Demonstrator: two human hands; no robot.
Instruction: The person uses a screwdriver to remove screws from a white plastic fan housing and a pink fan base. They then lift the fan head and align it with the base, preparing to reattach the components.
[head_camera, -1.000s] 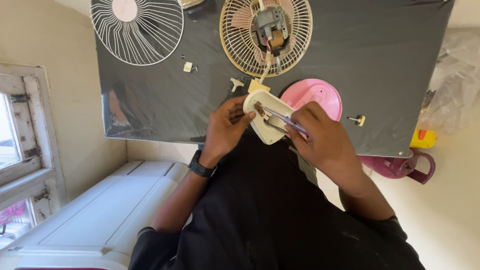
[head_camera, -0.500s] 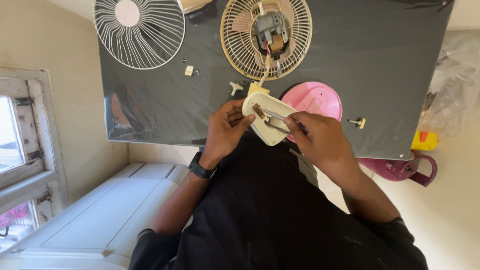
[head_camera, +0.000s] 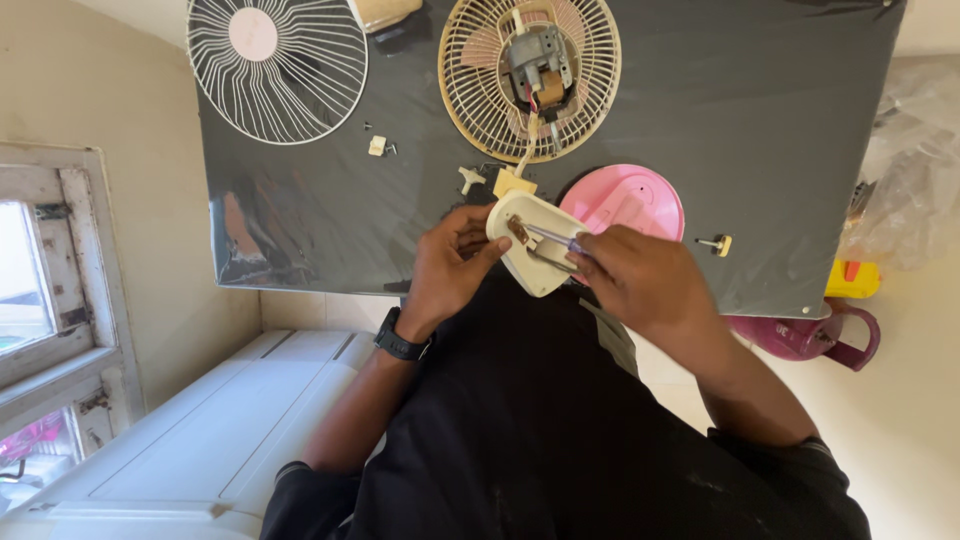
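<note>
Holding a cream, rounded plastic fan housing (head_camera: 535, 243) above the near edge of the table, the left hand (head_camera: 450, 265) is curled around the housing's left side with its fingers clamped on the rim, while the right hand (head_camera: 640, 280) is closed around a slim screwdriver with a metal shaft (head_camera: 548, 235) whose tip points into the open inside of the housing, near a small brown part there. By the look of it the step in hand is work on a fastener inside this housing, and the next move seems to call for a steady grip from the left hand and a tip kept square in the screw head, since a slip could mar the plastic. The surface is a dark grey, glossy sheet-covered table (head_camera: 760, 120); on it lie a white wire fan guard with a pale centre disc (head_camera: 277, 68), a beige fan guard carrying a bare grey motor (head_camera: 530, 75), a round pink plastic cover (head_camera: 625, 200) just beside the housing, and a few small loose fittings (head_camera: 377, 146). Beyond the table stand a purple plastic jug (head_camera: 810, 335), crumpled clear plastic sheeting (head_camera: 905, 190), a cream wall and a worn white window frame (head_camera: 60, 290).
</note>
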